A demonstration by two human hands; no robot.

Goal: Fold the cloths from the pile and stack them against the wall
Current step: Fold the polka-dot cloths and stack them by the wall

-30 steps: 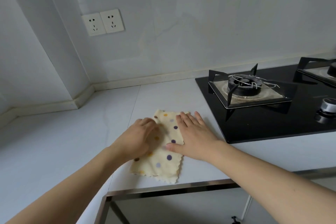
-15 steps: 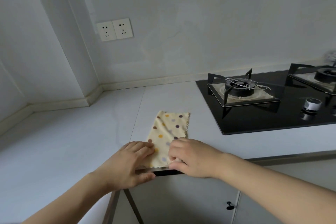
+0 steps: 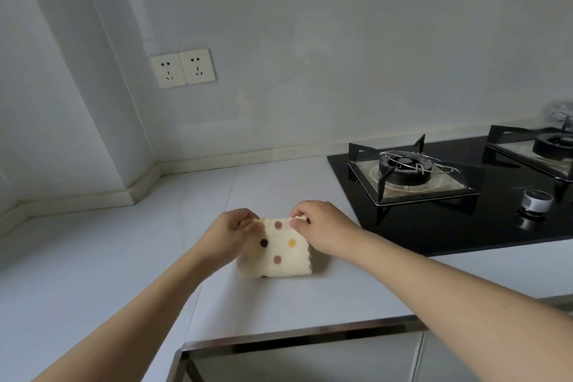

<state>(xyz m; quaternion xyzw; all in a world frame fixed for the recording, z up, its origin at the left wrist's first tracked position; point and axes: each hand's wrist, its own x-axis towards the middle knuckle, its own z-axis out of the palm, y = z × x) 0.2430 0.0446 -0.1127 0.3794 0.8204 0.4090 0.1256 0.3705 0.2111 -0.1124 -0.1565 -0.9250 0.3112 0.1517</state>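
A cream cloth with coloured dots (image 3: 280,253) lies folded over on the white counter (image 3: 117,260), its near part doubled back toward the wall. My left hand (image 3: 231,234) pinches the cloth's far left corner. My right hand (image 3: 322,231) pinches its far right corner. Both corners are held a little above the counter. No pile of other cloths is in view.
A black gas hob (image 3: 465,192) with two burners and a silver knob (image 3: 534,201) sits to the right of the cloth. Two wall sockets (image 3: 183,67) are on the back wall. The counter's metal front edge (image 3: 294,339) runs below my arms.
Both hands took the cloth's near edge at the counter front and carried it away from me, folding the cloth in half. The cloth now lies shorter.
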